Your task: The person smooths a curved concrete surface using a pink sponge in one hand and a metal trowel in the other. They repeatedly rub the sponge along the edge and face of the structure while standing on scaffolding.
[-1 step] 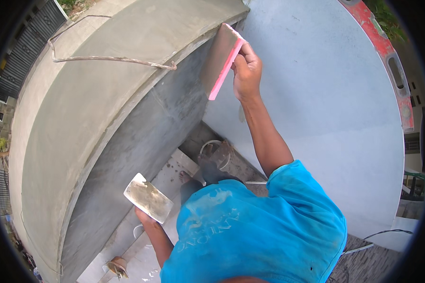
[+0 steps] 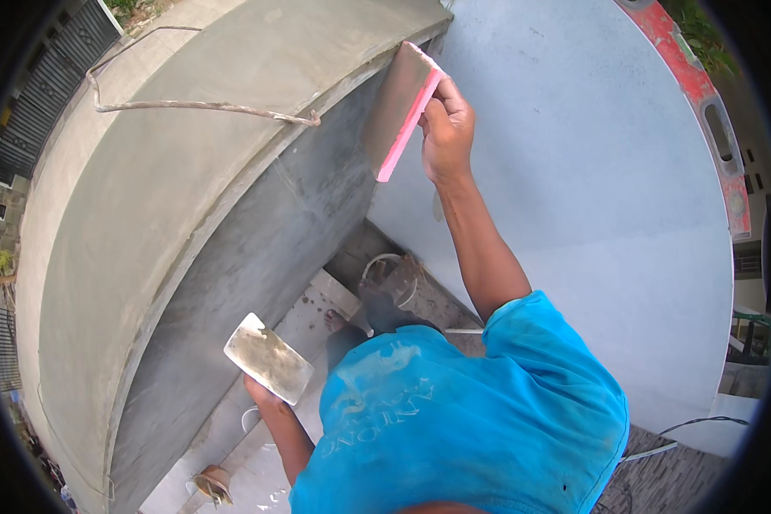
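Note:
My right hand [image 2: 451,137] is raised and closed around the back of a pink-edged plastering float [image 2: 403,116]. The float's grey, dirty face is turned toward the grey cement wall [image 2: 295,193], close under the lip of the ledge; whether it touches the wall I cannot tell. Lower on the left, my left hand [image 2: 264,392] grips a white rectangular board [image 2: 270,358] from its near edge. Grey-brown mortar is smeared over the board's upper face. The fingers of my left hand are mostly hidden beneath it.
A broad cement ledge [image 2: 137,188] curves along the left, with a bent metal rod [image 2: 206,106] lying across it. On the right stands a pale blue-grey wall [image 2: 591,197], a red level [image 2: 718,120] along its edge. Down by my feet is a bucket [image 2: 400,278]; a brown container [image 2: 214,484] sits lower left.

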`<state>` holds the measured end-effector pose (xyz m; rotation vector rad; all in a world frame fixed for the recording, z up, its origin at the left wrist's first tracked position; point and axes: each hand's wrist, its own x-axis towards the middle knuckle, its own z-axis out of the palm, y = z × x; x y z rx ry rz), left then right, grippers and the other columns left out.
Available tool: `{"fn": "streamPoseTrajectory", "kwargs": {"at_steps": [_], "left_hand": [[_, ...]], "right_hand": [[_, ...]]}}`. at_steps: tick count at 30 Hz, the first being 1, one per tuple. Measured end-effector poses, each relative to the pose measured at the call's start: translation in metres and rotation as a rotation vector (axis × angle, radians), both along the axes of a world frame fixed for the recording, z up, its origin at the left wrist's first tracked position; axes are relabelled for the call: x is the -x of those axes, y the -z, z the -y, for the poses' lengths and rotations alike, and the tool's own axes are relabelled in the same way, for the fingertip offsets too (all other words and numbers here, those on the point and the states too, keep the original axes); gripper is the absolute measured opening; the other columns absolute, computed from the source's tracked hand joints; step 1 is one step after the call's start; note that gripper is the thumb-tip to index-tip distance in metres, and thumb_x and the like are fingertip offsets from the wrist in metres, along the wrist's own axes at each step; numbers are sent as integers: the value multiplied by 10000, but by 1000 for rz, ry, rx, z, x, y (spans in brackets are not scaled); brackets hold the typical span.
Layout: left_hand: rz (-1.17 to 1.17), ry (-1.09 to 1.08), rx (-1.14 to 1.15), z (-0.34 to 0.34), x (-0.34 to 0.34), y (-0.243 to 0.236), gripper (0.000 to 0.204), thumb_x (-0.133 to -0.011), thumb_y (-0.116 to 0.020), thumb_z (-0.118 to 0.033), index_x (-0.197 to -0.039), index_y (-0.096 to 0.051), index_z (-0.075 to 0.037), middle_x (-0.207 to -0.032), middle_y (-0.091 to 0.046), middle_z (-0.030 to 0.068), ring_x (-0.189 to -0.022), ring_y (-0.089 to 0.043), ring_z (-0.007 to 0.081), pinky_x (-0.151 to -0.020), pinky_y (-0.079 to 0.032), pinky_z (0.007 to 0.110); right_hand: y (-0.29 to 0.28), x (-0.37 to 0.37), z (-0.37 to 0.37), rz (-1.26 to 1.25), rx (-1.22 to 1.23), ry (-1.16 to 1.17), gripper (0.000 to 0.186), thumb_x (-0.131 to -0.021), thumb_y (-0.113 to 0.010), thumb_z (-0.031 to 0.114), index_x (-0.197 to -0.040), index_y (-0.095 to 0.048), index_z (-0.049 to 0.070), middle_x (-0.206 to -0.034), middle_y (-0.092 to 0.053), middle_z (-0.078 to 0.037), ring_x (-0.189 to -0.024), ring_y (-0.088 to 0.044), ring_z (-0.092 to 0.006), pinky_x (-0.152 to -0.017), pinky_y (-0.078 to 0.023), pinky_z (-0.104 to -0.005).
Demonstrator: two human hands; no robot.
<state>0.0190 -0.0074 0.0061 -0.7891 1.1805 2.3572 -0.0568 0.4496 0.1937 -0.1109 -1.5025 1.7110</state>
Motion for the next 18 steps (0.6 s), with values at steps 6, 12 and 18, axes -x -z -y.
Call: {"fn": "streamPoseTrajectory", "kwargs": {"at_steps": [6, 12, 18], "left_hand": [[-72, 42, -42, -2, 3, 3, 464, -1035, -430, -331, -1350, -589, -30, -1144, -707, 152, -953, -732, 330, -781, -631, 489], [-145, 131, -164, 9, 4, 10, 506, -1044, -442, -377, -1390, -575, -33, -1239, -696, 150, -1038, -717, 330, -850, -616, 476], [-128, 136, -204, 13, 8, 11, 513, -1046, -433, -383, -1394, -570, -33, -1246, -692, 155, -1044, -715, 335, -860, -613, 481]], "right_hand": [[-11, -6, 6, -5, -4, -10, 468, -920, -490, 11, -1370, -608, -49, -1271, -670, -112, -1095, -650, -161, -929, -555, -332], [-17, -12, 20, 22, -83, -55, 464, -910, -505, 36, -1353, -623, -32, -1231, -683, -98, -1077, -645, -141, -932, -541, -323], [-17, -13, 22, -49, 68, -70, 447, -921, -527, 50, -1350, -631, -16, -1213, -682, -75, -1066, -636, -136, -931, -521, -323]]}}
